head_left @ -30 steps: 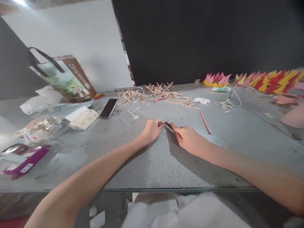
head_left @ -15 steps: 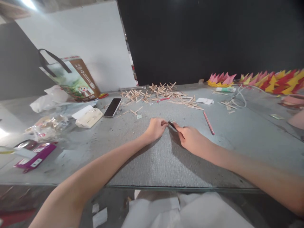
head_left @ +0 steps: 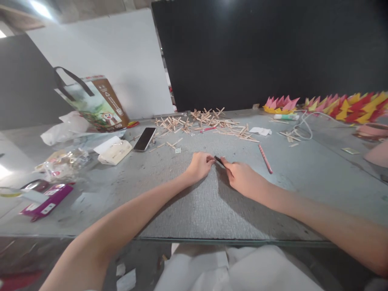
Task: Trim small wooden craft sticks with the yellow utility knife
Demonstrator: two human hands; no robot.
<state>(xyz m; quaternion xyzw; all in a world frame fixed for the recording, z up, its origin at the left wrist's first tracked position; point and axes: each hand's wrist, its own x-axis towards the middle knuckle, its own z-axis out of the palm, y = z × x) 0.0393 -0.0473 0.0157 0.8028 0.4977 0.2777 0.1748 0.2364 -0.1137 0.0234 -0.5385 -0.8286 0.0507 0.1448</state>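
Observation:
My left hand [head_left: 200, 165] rests on the grey tabletop [head_left: 188, 214], its thumb and fingers pinched together. What they hold, if anything, is too small to make out. Close by on the right, my right hand [head_left: 242, 176] is closed on a slim black tool [head_left: 218, 160], forefinger stretched along it. The tool's tip points at my left fingertips, and its kind is unclear. A pale sliver, like the end of a wooden stick, shows just behind it. Beyond both hands lies a heap of wooden sticks [head_left: 206, 119], many crossed over each other.
A pink patterned pencil [head_left: 265, 159] lies right of my right hand. To the left are a phone [head_left: 144, 139], a tissue pack [head_left: 114, 152], a purple box [head_left: 48, 201] and a carrier bag [head_left: 100, 105]. Folded-paper crafts [head_left: 348, 107] and a white cable [head_left: 309, 128] sit back right.
The camera view has tilted slightly, so the background sits a little lower. Both hands and the black tool keep nearly the same place and grip.

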